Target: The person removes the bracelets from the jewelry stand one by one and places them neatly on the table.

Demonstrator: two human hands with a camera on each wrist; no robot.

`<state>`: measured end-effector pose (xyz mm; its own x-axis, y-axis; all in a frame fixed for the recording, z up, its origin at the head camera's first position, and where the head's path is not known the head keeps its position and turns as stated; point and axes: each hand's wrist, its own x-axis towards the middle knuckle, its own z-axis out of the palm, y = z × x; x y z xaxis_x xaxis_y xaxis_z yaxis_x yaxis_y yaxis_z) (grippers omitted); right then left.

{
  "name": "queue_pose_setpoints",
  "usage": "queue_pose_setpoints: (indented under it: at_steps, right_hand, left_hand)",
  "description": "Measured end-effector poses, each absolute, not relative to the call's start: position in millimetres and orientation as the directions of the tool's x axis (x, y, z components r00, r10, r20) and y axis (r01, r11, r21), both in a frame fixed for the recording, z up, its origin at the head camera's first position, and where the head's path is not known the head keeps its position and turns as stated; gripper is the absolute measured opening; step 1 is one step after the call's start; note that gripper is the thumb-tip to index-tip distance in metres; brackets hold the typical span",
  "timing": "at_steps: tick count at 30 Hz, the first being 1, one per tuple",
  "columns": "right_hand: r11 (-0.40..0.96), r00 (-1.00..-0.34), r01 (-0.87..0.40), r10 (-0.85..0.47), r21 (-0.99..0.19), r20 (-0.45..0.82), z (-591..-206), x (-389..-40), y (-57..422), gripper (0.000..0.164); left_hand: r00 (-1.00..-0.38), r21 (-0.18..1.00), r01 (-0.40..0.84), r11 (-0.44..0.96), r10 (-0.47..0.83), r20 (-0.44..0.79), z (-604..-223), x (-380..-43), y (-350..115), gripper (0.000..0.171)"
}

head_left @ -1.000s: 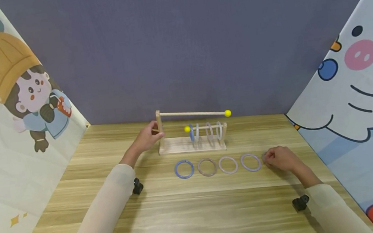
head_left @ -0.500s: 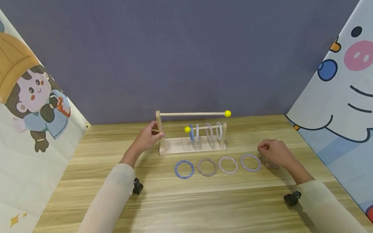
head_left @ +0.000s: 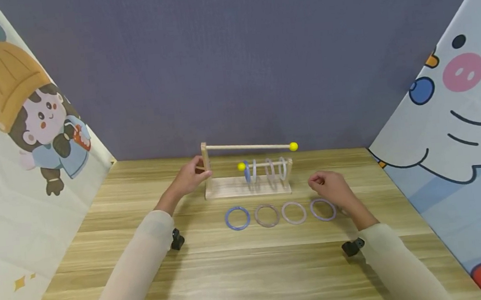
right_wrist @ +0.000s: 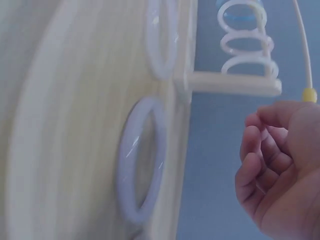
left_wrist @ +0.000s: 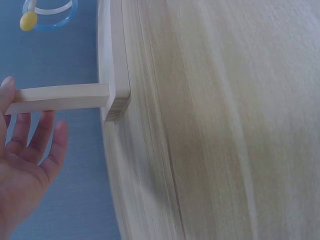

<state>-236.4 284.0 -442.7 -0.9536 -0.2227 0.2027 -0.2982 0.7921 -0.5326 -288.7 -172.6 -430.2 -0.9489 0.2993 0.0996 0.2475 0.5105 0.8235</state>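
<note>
A two-armed wooden display stand [head_left: 227,188] stands near the back of the table; its rods end in yellow balls. My left hand [head_left: 188,176] grips the left upright post [left_wrist: 60,96], thumb on one side and fingers on the other. Several bangles, among them a blue one [head_left: 247,172] and a whitish one [head_left: 283,168], hang on the lower rod. My right hand [head_left: 331,188] is raised right of the stand, fingers loosely curled, with nothing visible in them. In front lie a blue bangle [head_left: 227,214], a brownish one [head_left: 256,211], a pale pink one [head_left: 283,208] and a lilac one [head_left: 313,206].
The upper rod [head_left: 249,146] sticks out to the right, its yellow ball [head_left: 294,147] in the air. A dark grey panel [head_left: 232,64] closes off the back. Printed panels flank the wood-grain table [head_left: 257,274] on both sides.
My right hand has left a bangle at the right end of the row and moved left and back toward the stand. That bangle is now hidden in the head view. My left hand stays put.
</note>
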Motion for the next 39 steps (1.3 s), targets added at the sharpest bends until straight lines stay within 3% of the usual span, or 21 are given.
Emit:
queue_pose_setpoints:
  at_steps: [39]
  right_hand:
    - [0.563, -0.953, -0.304, -0.167, -0.769, 0.254, -415.1, -253.3, 164.4, 0.021]
  left_hand:
    - [-0.953, 0.837, 0.229, 0.497, 0.292, 0.087, -430.2, -288.5, -170.5, 0.040]
